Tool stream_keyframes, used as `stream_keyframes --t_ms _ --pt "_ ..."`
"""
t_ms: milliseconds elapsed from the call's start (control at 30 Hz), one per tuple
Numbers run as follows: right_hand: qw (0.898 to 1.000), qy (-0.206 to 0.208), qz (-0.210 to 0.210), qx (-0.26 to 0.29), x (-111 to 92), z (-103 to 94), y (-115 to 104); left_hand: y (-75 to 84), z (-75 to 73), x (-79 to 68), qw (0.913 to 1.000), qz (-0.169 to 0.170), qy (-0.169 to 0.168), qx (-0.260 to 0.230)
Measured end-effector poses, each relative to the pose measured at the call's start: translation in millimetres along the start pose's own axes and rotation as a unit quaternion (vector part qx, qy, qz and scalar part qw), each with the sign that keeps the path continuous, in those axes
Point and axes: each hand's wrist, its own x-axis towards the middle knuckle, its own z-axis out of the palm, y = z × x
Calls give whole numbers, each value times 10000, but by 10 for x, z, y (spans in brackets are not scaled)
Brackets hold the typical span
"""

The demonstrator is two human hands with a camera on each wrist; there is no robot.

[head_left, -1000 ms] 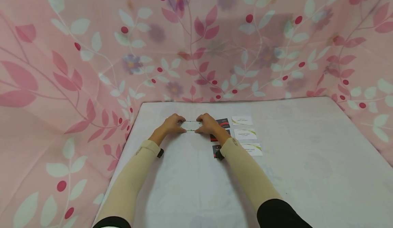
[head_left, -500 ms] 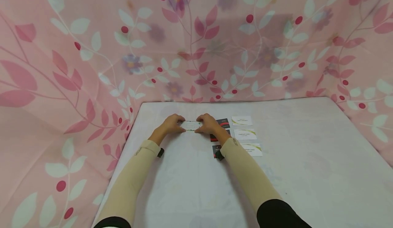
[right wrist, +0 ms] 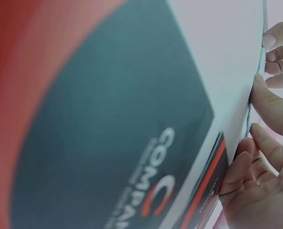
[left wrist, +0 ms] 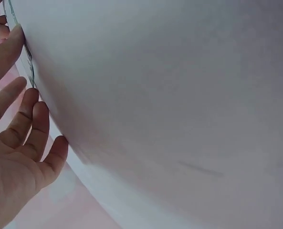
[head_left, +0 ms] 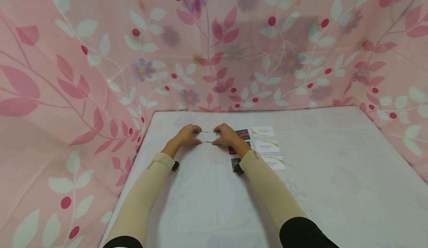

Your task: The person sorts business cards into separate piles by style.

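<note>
Between my two hands, near the back of the table, is a white card (head_left: pixel 207 137) with a green leafy border and small print. My left hand (head_left: pixel 188 134) pinches its left end between thumb and fingers, and my right hand (head_left: pixel 227 134) pinches the right end. The left wrist view catches the card (left wrist: pixel 29 59) almost edge-on at the left hand's fingertips. In the right wrist view a black and red business card (right wrist: pixel 117 109) lies close to the camera, with the right hand (right wrist: pixel 270 176) beyond it. My right hand and forearm partly cover the black cards.
Black and red cards (head_left: pixel 243 133) form a column right of the held card. Beside them is a column of white and green cards (head_left: pixel 267 146). A white cloth (head_left: pixel 334 188) covers the table, and a pink floral curtain (head_left: pixel 214 47) hangs behind it.
</note>
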Motion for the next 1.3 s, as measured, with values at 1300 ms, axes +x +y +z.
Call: stream_keyframes --t_ms 1300 --pt "9965 651 -255 454 -600 -785 841 683 134 223 9896 1216 762 -32"
